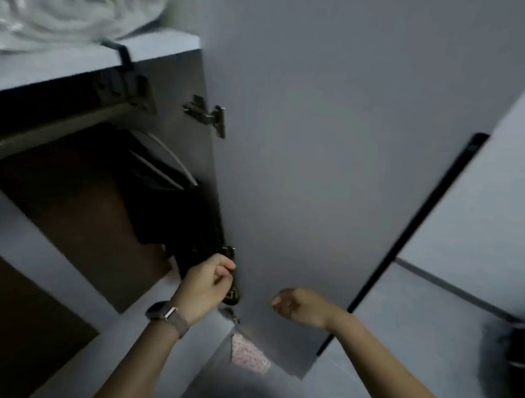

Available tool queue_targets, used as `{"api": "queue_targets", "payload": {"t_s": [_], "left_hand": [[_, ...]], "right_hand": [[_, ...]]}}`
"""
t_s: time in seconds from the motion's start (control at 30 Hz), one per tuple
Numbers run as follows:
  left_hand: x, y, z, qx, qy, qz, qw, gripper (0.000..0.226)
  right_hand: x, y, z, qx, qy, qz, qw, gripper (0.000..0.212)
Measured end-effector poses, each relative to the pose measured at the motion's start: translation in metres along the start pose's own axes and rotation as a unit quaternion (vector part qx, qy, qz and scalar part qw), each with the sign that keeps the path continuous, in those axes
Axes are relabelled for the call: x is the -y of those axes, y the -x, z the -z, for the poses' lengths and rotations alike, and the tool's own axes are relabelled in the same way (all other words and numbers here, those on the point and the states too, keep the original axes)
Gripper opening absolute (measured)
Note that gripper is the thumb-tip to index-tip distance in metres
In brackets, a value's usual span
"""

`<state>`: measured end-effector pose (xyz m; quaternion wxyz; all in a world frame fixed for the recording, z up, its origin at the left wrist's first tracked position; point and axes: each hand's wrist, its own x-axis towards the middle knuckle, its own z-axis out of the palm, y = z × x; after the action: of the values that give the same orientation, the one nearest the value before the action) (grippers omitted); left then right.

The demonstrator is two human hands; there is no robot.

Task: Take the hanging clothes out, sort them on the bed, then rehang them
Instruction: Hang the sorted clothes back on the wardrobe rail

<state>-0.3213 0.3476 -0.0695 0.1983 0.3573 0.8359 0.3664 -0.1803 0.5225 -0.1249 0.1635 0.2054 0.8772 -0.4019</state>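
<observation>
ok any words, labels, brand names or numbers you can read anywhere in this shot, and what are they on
None can be read.
Grey wristwatch on the left wrist: its face is turned away, so no brand or digits show.
White plastic-wrapped bundle on the top shelf: blurred, no print can be made out.
Pink speckled cloth below the grey wardrobe door: only a pattern, no lettering.
Dark hanging garment gripped by the left hand: no label visible.

Open wardrobe bay [74,215] left: free room. Dark clothes [172,210] crowd right side; open door [306,139] blocks beyond.
</observation>
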Motion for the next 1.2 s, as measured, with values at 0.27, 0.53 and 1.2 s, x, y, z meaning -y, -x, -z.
{"api": "queue_targets", "payload": {"t_s": [0.27, 0.53, 1.2], "left_hand": [[-0.135, 0.008, -0.182, 0.309, -0.059, -0.199, 0.928, 0.015], [-0.26, 0.036, -0.356, 0.398, -0.067, -0.281, 0.871, 0.012], [-0.504, -0.069, -0.691, 0.47, -0.031, -0.259, 0.843, 0.022]], "right_hand": [[-0.173, 0.202, -0.018, -0.232, -0.203, -0.253, 0.917, 0.031], [-0.319, 0.408, -0.031, -0.467, -0.291, -0.413, 0.726, 0.03], [-0.599, 0.537, 0.104, -0.606, -0.378, -0.511, 0.479, 0.038]]}}
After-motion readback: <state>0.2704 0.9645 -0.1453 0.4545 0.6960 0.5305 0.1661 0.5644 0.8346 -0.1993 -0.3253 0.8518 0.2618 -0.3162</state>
